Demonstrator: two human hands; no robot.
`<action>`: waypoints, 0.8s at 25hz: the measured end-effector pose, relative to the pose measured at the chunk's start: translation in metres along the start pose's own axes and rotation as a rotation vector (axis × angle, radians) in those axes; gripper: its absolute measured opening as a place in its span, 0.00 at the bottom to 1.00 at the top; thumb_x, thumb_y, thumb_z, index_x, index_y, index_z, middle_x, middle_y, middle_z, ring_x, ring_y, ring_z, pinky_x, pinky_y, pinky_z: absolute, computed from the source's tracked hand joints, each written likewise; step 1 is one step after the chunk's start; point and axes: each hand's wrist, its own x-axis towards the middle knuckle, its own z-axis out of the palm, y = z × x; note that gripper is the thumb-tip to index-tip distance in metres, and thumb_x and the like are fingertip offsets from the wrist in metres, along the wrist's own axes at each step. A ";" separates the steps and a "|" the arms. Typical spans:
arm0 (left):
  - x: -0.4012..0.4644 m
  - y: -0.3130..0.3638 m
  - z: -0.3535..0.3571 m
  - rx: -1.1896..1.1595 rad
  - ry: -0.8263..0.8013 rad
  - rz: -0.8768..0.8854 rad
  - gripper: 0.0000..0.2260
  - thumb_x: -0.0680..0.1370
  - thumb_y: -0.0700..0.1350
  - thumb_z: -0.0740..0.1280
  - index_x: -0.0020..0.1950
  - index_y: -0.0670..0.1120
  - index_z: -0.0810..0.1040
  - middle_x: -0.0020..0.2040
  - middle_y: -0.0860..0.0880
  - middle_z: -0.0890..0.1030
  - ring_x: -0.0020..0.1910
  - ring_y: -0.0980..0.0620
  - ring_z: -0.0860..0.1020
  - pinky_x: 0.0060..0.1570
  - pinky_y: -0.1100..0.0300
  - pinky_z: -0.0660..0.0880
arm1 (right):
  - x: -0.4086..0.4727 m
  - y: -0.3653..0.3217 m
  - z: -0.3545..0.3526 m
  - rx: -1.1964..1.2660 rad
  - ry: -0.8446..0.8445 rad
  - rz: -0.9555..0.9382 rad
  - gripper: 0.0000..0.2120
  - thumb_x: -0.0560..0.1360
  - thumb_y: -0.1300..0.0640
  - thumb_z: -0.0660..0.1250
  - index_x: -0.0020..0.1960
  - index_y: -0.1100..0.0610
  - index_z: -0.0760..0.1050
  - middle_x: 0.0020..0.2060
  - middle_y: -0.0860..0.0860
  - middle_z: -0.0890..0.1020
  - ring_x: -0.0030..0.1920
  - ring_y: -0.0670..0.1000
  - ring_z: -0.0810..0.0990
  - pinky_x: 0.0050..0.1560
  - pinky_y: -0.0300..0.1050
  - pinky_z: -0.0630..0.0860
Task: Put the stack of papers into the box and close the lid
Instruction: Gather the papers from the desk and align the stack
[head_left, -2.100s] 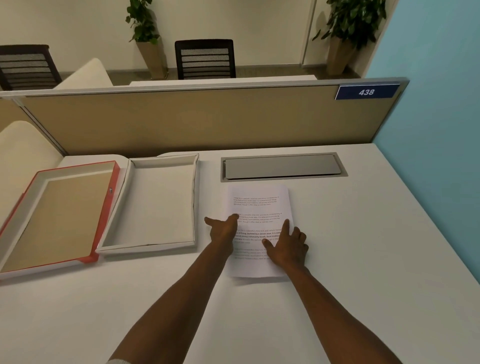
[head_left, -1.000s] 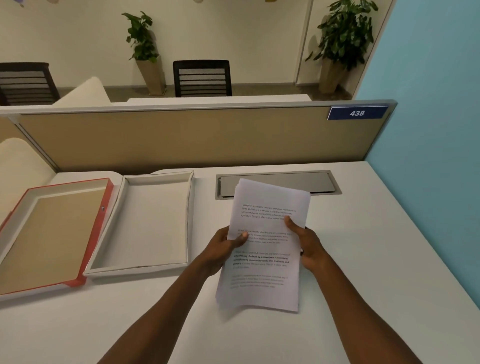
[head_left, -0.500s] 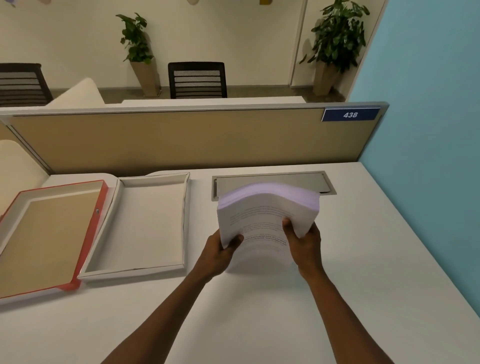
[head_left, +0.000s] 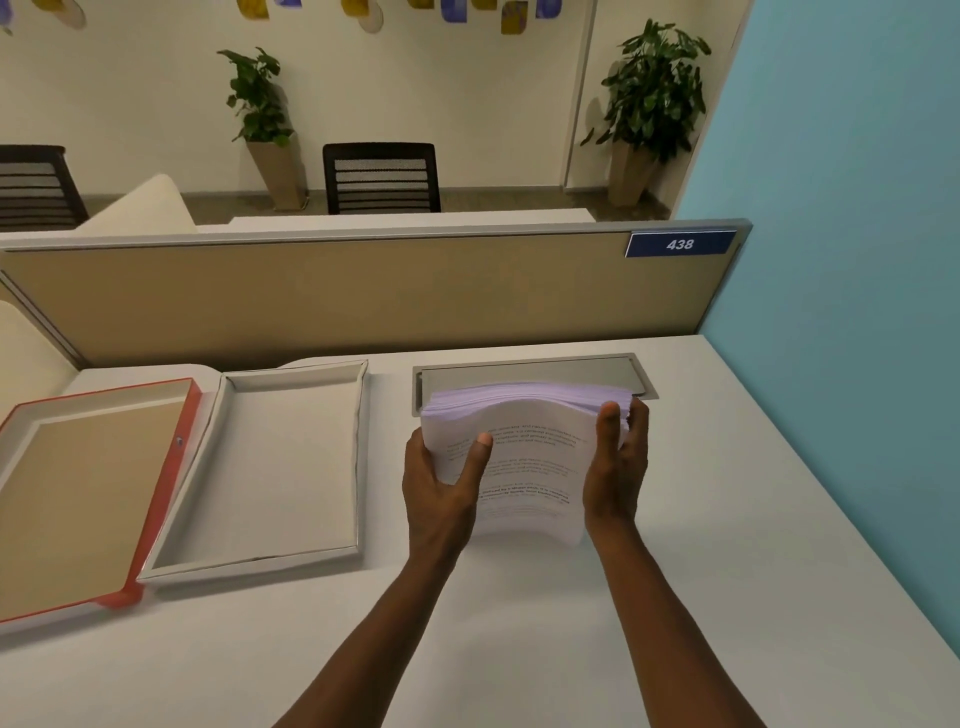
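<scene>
A thick, bowed stack of white printed papers (head_left: 524, 457) stands clasped between the left hand (head_left: 441, 483) and right hand (head_left: 618, 467), each gripping one side edge, on the smooth white worktop (head_left: 727, 519).

An open-plan office: a white desk (head_left: 727, 571) backed at 12 o'clock by a tan partition (head_left: 337, 296) with a blue number plate (head_left: 680, 244) reading 438, a metal cable hatch (head_left: 530, 371) set into the desktop, and beyond, mesh-backed chairs (head_left: 382, 176) and potted plants (head_left: 654, 88)

surface: white desk (head_left: 727, 597) | on it: open box (head_left: 270, 467), red-edged lid (head_left: 156, 499)
</scene>
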 end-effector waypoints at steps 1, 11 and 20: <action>-0.001 0.002 0.003 -0.017 0.018 -0.025 0.25 0.67 0.72 0.67 0.61 0.69 0.70 0.56 0.56 0.81 0.55 0.52 0.81 0.46 0.59 0.83 | 0.001 -0.003 0.004 -0.027 0.040 0.022 0.36 0.69 0.21 0.54 0.57 0.50 0.74 0.43 0.46 0.81 0.41 0.45 0.83 0.36 0.35 0.81; 0.029 0.041 0.011 -0.041 0.224 -0.181 0.34 0.63 0.78 0.65 0.55 0.54 0.81 0.52 0.48 0.85 0.52 0.46 0.83 0.47 0.51 0.83 | 0.006 -0.010 0.009 -0.030 0.162 0.078 0.13 0.75 0.39 0.61 0.42 0.47 0.75 0.39 0.52 0.82 0.41 0.54 0.84 0.39 0.45 0.81; 0.036 0.042 0.025 0.012 0.364 -0.119 0.10 0.75 0.59 0.68 0.44 0.53 0.80 0.39 0.54 0.83 0.39 0.52 0.81 0.36 0.60 0.75 | 0.013 -0.012 0.012 -0.095 0.283 0.081 0.18 0.74 0.43 0.62 0.36 0.56 0.76 0.32 0.51 0.80 0.36 0.54 0.83 0.34 0.41 0.74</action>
